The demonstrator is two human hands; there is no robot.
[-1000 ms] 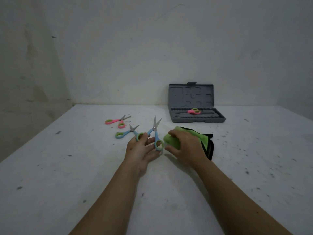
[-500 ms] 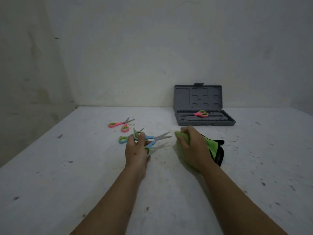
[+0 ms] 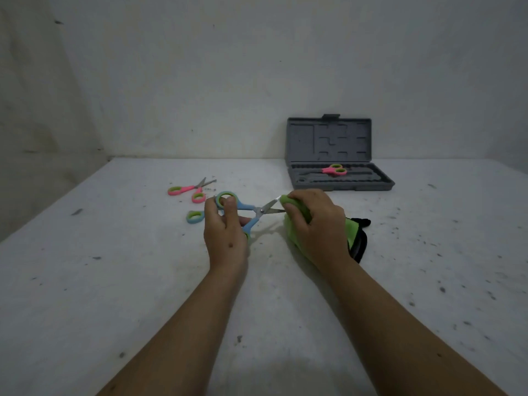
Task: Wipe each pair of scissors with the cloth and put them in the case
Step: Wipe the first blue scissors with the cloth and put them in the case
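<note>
wiping step: left hand (image 3: 225, 232) grasping open blue scissors (image 3: 251, 210), right hand (image 3: 315, 224) pinching green cloth (image 3: 297, 210) round blade tips; next, drawing along blades.

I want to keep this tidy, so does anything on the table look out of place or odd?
Nothing is damaged or spilled. Dark specks dot the white table, thickest on the right. One pink scissors lies open near the far left, and a blue handle loop shows beside the left hand. Another pink pair sits in the open case.

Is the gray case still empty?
No, one pink-handled pair of scissors already lies in the tray of the open gray case.
</note>
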